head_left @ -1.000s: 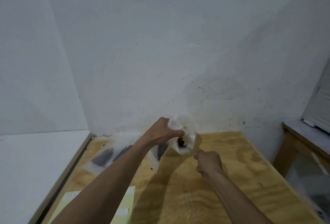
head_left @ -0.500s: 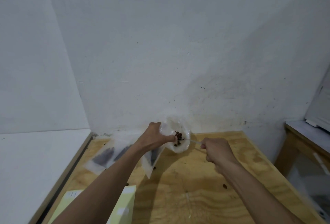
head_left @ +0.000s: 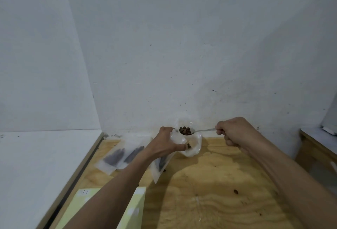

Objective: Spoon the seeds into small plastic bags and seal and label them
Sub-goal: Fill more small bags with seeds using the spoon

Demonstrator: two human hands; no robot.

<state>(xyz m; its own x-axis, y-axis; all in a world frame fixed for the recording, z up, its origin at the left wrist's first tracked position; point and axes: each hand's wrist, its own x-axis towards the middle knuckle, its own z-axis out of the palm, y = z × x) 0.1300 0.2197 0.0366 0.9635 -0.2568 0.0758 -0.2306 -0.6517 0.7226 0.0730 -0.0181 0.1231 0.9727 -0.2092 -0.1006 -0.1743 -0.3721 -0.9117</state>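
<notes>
My plywood tabletop (head_left: 218, 183) runs back to the white wall (head_left: 182, 46), and its left edge meets a white surface (head_left: 36, 164) along a narrow dark gap. The right half of the top, from the middle to the right edge, is bare wood with only a few stray seeds (head_left: 236, 191) on it. Near the front left corner lies a pale yellow label sheet (head_left: 76, 210), partly under my left forearm. Filled plastic bags (head_left: 120, 155) lie flat in the back left corner, and one more bag (head_left: 160, 164) sits just under my left wrist.

My left hand (head_left: 164, 144) grips the open small plastic bag (head_left: 193, 146) near the middle of the back edge, fingers curled round its left side and holding the mouth up. My right hand (head_left: 235, 133) is closed in a fist round the handle of a metal spoon (head_left: 202, 130), a little apart from the bag on its right. The spoon's bowl sits level over the bag's mouth, just beside my left fingers, heaped with brown seeds (head_left: 185, 130). A few seeds already lie low inside the bag
</notes>
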